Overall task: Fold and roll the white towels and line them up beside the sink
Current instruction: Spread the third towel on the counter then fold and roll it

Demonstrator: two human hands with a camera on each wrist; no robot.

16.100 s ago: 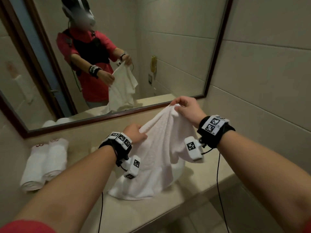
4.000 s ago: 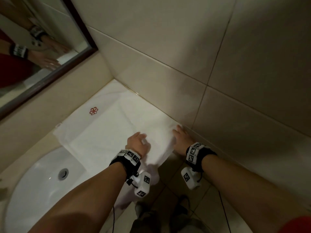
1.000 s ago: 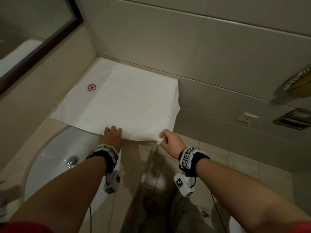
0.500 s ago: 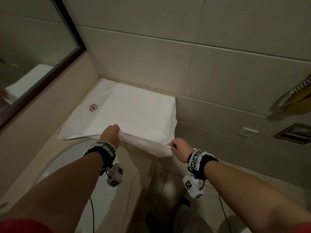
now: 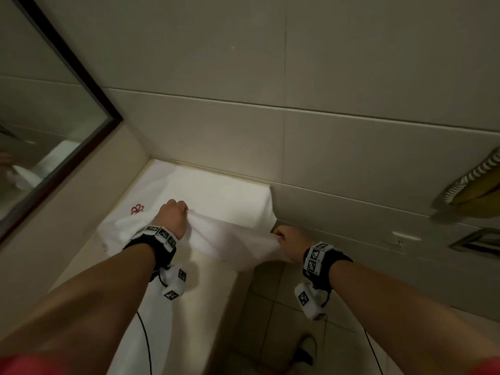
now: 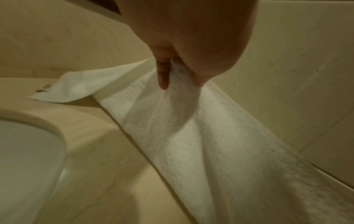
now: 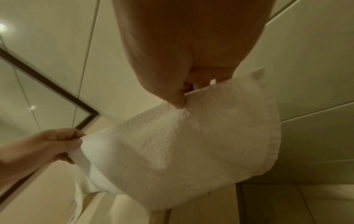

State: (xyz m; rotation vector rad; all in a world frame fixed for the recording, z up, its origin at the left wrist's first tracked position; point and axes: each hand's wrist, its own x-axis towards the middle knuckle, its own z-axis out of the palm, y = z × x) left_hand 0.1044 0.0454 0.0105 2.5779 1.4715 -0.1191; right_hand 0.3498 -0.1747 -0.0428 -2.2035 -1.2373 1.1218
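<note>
Where tiled wall (image 5: 338, 147) meets counter (image 5: 213, 288) | towel (image 5: 216, 196) lies | mirror (image 5: 40, 125) left

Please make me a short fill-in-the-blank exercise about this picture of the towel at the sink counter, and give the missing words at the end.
1. Both hands lift the near edge of the white ______.
2. The emblem stitched on the towel is ______ in colour.
3. The left hand and the right hand each ______ the cloth.
4. The dark-framed mirror hangs to the person's ______.

Missing words: towel; red; grip; left
</note>
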